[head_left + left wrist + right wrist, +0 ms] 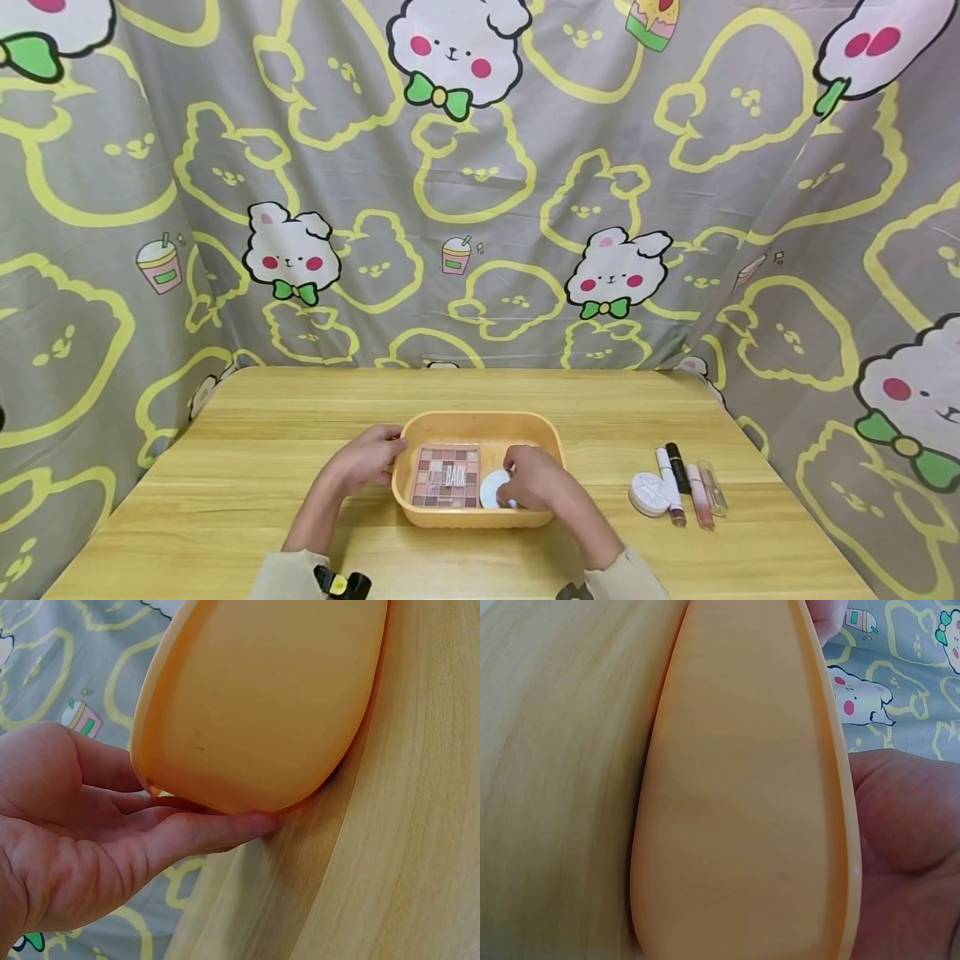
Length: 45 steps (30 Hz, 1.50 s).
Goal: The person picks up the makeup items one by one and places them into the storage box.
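Observation:
An orange plastic basin (pixel 480 520) stands on the table in front of me. My left hand (pixel 367 460) holds its left end, with the thumb and fingers at the rim and outer wall in the left wrist view. Inside, on the left, lies a square eyeshadow palette (pixel 447 477) with "BACK" lettering. My right hand (pixel 536 477) reaches into the basin's right half, its curled fingers on a round white flat item (pixel 491 490), partly covered by the hand. In the right wrist view, the basin wall (pixel 742 780) hides those fingers.
On the wooden table (pixel 300 400), right of the basin, lie a round white compact (pixel 651 494), a white tube (pixel 670 483), a black tube (pixel 677 467), a pink lip gloss tube (pixel 701 497) and a clear slim item (pixel 714 490). A patterned curtain (pixel 480 250) encloses the table's back and sides.

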### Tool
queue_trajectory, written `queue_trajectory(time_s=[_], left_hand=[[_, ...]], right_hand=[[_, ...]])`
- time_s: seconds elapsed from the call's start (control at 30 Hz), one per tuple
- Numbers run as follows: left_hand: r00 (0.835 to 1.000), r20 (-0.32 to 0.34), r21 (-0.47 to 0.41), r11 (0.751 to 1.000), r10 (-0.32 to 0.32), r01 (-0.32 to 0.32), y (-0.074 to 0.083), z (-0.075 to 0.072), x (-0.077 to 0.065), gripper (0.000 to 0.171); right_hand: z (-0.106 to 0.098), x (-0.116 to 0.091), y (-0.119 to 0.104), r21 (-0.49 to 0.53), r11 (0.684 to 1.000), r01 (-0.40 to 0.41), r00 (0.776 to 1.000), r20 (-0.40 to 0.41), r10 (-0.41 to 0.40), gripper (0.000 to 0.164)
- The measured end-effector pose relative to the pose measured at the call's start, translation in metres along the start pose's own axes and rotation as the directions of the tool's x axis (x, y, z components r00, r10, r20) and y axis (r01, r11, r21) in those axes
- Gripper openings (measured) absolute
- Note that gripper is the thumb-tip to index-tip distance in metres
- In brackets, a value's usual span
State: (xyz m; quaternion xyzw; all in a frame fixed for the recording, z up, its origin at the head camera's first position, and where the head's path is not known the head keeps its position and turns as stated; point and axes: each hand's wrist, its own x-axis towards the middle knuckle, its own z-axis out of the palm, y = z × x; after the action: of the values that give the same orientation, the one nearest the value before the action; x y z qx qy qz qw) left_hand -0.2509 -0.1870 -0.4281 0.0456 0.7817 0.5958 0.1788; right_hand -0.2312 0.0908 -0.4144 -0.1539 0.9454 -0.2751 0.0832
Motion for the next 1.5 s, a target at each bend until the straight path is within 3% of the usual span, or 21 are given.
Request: queue_trajectory(time_s=[0.17,0.3,0.47,0.6,0.73,0.87,0.97,1.5], left_hand=[[1.0,-0.004,-0.011,1.0,-0.005,0.005,0.001,0.001,-0.001,0.046],[1.0,0.0,-0.019,1.0,-0.002,0.002,0.001,0.001,0.0,0.046],[1.0,0.015,-0.027,1.0,0.007,-0.006,-0.001,0.0,0.001,0.047],[1.0,0.018,-0.026,1.0,0.005,-0.005,-0.001,0.0,0.001,0.047],[1.0,0.014,-0.02,1.0,0.0,0.0,-0.001,0.001,0.001,0.046],[1.0,0.013,-0.016,1.0,-0.002,0.002,-0.001,0.001,0.001,0.046],[1.0,0.013,-0.013,1.0,-0.004,0.004,-0.001,0.001,0.002,0.046],[1.0,0.011,0.002,1.0,-0.004,0.004,-0.001,0.0,0.001,0.046]], right_hand=[[0.001,0.002,0.002,0.033,0.999,-0.023,1.0,0.006,0.023,0.037],[-0.003,0.004,0.004,0.077,0.997,-0.019,0.994,-0.105,0.027,0.041],[-0.017,0.006,0.012,0.107,0.994,-0.023,0.953,-0.3,0.054,0.043],[-0.03,0.005,0.022,0.12,0.991,-0.05,0.926,-0.367,0.091,0.045],[-0.04,0.002,0.03,0.088,0.991,-0.099,0.934,-0.337,0.123,0.049],[-0.046,0.0,0.036,0.06,0.985,-0.161,0.96,-0.221,0.17,0.054],[-0.046,0.001,0.038,0.059,0.982,-0.182,0.968,-0.167,0.189,0.054],[-0.043,0.005,0.042,0.129,0.98,-0.151,0.965,-0.196,0.174,0.052]])
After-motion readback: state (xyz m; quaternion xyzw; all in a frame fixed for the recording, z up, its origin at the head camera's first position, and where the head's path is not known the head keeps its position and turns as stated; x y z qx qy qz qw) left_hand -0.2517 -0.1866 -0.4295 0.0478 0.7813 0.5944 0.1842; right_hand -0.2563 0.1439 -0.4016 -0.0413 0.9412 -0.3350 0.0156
